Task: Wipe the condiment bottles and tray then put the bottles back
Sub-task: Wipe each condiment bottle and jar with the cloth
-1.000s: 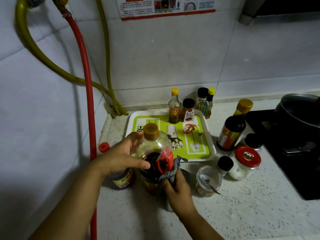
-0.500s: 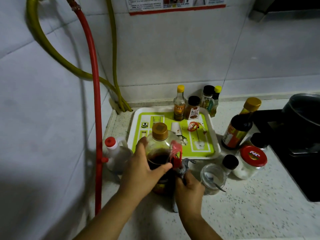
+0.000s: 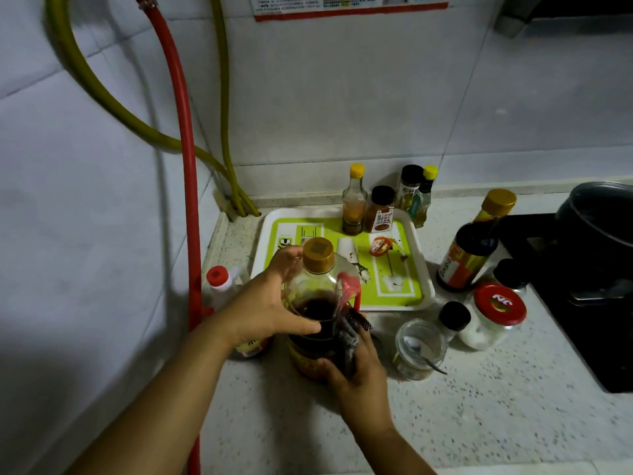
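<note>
A large clear bottle (image 3: 317,296) with a gold cap, red handle and dark sauce stands on the counter in front of the green-and-white tray (image 3: 416,269). My left hand (image 3: 263,303) grips its upper body, thumb across the front. My right hand (image 3: 356,368) presses a grey cloth (image 3: 352,332) against the bottle's lower right side. Two small bottles (image 3: 354,200) stand at the tray's back edge, and a torn red label lies on the stained tray.
A red-capped bottle (image 3: 219,282) stands at the left wall by the red hose (image 3: 186,166). A dark soy bottle (image 3: 469,248), a red-lidded jar (image 3: 493,317), a black-capped jar (image 3: 454,318) and an open glass jar with a spoon (image 3: 419,347) stand right. A pot (image 3: 603,221) sits on the black stove.
My left hand has shifted higher around the big bottle. My right hand with the cloth has slid down toward the bottle's base, and the bottle's handle looks blurred by turning.
</note>
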The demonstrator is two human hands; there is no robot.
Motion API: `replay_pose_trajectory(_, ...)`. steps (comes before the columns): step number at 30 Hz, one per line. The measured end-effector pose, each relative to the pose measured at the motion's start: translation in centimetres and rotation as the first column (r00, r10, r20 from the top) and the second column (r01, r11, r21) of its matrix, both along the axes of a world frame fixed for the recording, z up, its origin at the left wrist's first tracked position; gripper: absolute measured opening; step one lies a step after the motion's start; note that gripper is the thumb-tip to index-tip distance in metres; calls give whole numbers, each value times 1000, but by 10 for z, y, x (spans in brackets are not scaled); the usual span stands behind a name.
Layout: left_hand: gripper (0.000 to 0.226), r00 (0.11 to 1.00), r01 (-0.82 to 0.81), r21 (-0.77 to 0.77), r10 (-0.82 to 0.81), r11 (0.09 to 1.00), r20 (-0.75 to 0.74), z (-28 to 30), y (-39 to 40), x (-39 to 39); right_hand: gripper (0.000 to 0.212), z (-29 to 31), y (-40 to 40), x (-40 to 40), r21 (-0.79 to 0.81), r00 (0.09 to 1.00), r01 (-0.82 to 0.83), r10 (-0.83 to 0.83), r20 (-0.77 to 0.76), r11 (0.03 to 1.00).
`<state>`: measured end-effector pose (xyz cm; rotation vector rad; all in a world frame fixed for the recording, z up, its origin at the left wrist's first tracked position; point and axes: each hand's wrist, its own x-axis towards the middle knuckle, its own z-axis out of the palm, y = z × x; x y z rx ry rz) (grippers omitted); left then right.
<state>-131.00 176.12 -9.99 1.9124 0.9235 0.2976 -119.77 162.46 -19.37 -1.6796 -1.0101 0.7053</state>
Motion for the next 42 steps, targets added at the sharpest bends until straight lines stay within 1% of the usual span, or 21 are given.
replay_pose_trajectory(3,98,996,-77,61,74,995,44,-8,-9,-1,66,-3,-1,-3,-29,997,63,-62,34,998)
replay_pose_trajectory(6,99,984,-152,72,145,986,102,-12,-18,1,64,-12,-3,-10,3,989,150,-150,-17,989)
replay_pose_trajectory(9,99,967,-242,119,229,963,113,-13,-31,6,60,-13,-3,-14,18,974,228,-227,-18,974)
replay_pose_trajectory(12,95,922,-385,183,365,905,131,-18,-51,15,56,-5,-3,-13,41,944,311,-304,-128,949)
replay_pose_trajectory(15,100,864,-504,260,475,824,168,-24,-72,25,59,3,-4,-14,53,924,359,-347,-158,932)
replay_pose_trajectory(16,101,860,-511,264,486,818,158,-23,-75,26,57,4,-6,-15,50,926,352,-340,-164,935)
replay_pose_trajectory(18,109,889,-459,207,446,864,105,-18,-67,21,56,3,-9,-19,16,934,311,-303,-189,950)
replay_pose_trajectory(20,117,944,-329,121,331,936,8,-9,-47,9,65,1,-9,-19,-35,945,257,-258,-199,966)
replay_pose_trajectory(22,112,981,-172,70,177,983,-75,0,-25,-1,72,0,-7,-17,-73,967,174,-185,-178,982)
replay_pose_trajectory(24,101,997,-58,13,59,998,-56,2,-12,-3,79,-2,-3,-15,-91,975,107,-122,-185,990)
replay_pose_trajectory(26,97,1000,-9,-51,10,999,20,-1,-8,1,80,-9,-1,-17,-79,980,83,-96,-173,993)
replay_pose_trajectory(27,97,998,-3,-73,8,997,67,-4,-8,2,77,-11,0,-19,-102,984,94,-108,-143,990)
replay_pose_trajectory(30,101,982,-30,-106,49,994,184,-15,-13,2,57,-14,2,-19,-215,983,142,-163,-86,966)
replay_pose_trajectory(32,102,970,-87,-74,102,993,221,-23,-20,3,36,-9,2,-15,-267,983,152,-173,-57,952)
replay_pose_trajectory(34,101,954,-169,-35,172,985,247,-29,-27,5,25,-1,2,-12,-284,988,133,-149,-37,950)
replay_pose_trajectory(35,101,944,-216,-29,216,976,249,-30,-31,8,27,3,2,-12,-280,990,126,-137,-20,952)
replay_pose_trajectory(37,100,917,-323,5,312,946,249,-33,-39,14,50,3,1,-13,-271,995,101,-97,26,957)
replay_pose_trajectory(38,101,901,-381,37,362,924,241,-34,-42,17,56,1,1,-16,-277,996,81,-71,45,957)
replay_pose_trajectory(41,110,856,-494,116,459,861,236,-35,-49,29,50,-2,0,-28,-310,995,5,25,94,951)
replay_pose_trajectory(42,109,852,-506,130,471,853,230,-35,-50,32,53,-4,-1,-31,-270,995,-20,47,94,963)
